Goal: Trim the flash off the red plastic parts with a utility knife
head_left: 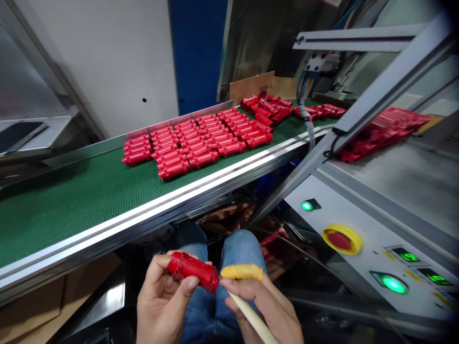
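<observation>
My left hand (161, 301) is closed around a red plastic housing (195, 272), tilted slightly down to the right above my knees. Between the fingers of my right hand (265, 301) is a thin tool with a cream-coloured handle (253, 319). Its tip meets the right end of the housing; the tip itself is too small to make out. A yellow finger cot (242, 272) covers my right index finger. Beyond my hands, rows of similar red housings (202, 140) lie on a green conveyor belt (89, 191).
A loose heap of red parts (268, 107) lies farther along the belt, before a cardboard flap (253, 87). At right stand a metal frame (387, 71) and a control panel with a red-and-yellow stop button (342, 239). More red parts (383, 131) lie behind the frame. A phone (23, 135) rests at far left.
</observation>
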Tool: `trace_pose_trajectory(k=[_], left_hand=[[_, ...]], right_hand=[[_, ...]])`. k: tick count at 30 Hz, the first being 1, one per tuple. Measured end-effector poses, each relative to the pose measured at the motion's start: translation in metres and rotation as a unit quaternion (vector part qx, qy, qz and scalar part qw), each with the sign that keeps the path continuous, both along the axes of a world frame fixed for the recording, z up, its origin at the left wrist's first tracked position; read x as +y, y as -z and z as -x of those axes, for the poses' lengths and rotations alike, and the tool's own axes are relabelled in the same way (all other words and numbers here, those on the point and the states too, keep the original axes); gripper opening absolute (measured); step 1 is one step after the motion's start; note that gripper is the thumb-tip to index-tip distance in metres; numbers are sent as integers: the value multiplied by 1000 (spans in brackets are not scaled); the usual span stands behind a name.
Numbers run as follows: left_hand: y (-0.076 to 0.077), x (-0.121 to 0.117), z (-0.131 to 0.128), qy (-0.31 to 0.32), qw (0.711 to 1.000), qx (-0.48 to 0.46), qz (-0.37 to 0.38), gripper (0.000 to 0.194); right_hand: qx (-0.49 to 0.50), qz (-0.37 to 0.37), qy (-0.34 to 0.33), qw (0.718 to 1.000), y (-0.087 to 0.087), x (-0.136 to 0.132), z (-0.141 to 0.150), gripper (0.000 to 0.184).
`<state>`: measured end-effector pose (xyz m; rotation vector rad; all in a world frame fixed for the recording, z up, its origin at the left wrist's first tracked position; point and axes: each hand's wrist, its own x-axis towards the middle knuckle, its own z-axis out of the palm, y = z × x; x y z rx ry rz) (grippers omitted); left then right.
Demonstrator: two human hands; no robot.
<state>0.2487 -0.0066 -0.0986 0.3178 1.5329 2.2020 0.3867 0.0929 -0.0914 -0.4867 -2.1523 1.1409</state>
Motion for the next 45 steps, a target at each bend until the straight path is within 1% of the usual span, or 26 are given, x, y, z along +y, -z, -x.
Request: trace_pose_trajectory(k=[3,6,7,9,10,11,12,13,15,16,18,20,21,24,27,32,35,38,40,42,45], left_hand=[[0,0,-4,-15,999,39,-2,20],[6,-1,-5,-42,995,87,10,20],[9,-1,-3,-47,994,96,16,21],[15,-1,1,-34,995,88,33,26],[17,-1,4,-19,997,65,40,28],[18,0,7,-1,999,29,41,30],[19,1,9,19,999,-15,36,30],[18,2,11,37,997,-61,26,30],[15,5,12,66,990,-123,2,30],[14,5,12,74,988,-135,-7,30],[11,6,12,78,989,-127,-16,29],[11,5,11,78,991,-105,-20,27],[11,5,10,79,992,-94,-21,26],[13,3,10,78,994,-68,-23,23],[14,2,10,67,996,-56,-22,24],[13,1,10,66,996,-56,-22,23],[13,0,10,67,996,-58,-22,23],[15,0,10,65,996,-52,-18,23],[16,0,10,62,997,-48,-15,23],[16,0,11,66,996,-54,-12,24],[14,3,12,86,992,-92,-7,29]], right_hand=[[-19,-3,-3,1000,2,4,2,24],[-2,-30,-33,999,12,8,6,18],[11,-58,-42,997,16,8,7,19],[39,-140,-46,988,24,9,9,26],[45,-180,-43,982,27,9,9,30],[47,-203,-45,977,28,10,8,33],[49,-206,-51,976,27,11,7,34],[50,-189,-58,979,25,12,6,34],[47,-128,-57,989,17,17,4,31],[46,-90,-41,994,12,19,4,30],[42,-25,-10,999,4,24,3,27],[40,17,-8,999,-1,28,3,24],[38,21,-19,999,-2,29,3,23],[32,-14,-63,997,-1,30,1,31],[30,-50,-86,995,0,30,-1,42],[33,-63,-106,992,3,32,-1,47],[34,-61,-96,993,5,30,0,44],[17,-39,-68,997,6,29,0,33],[-4,-33,-76,997,6,29,-2,25],[-37,-69,-121,990,5,31,-5,27],[-54,-174,-177,967,5,35,-9,40]])
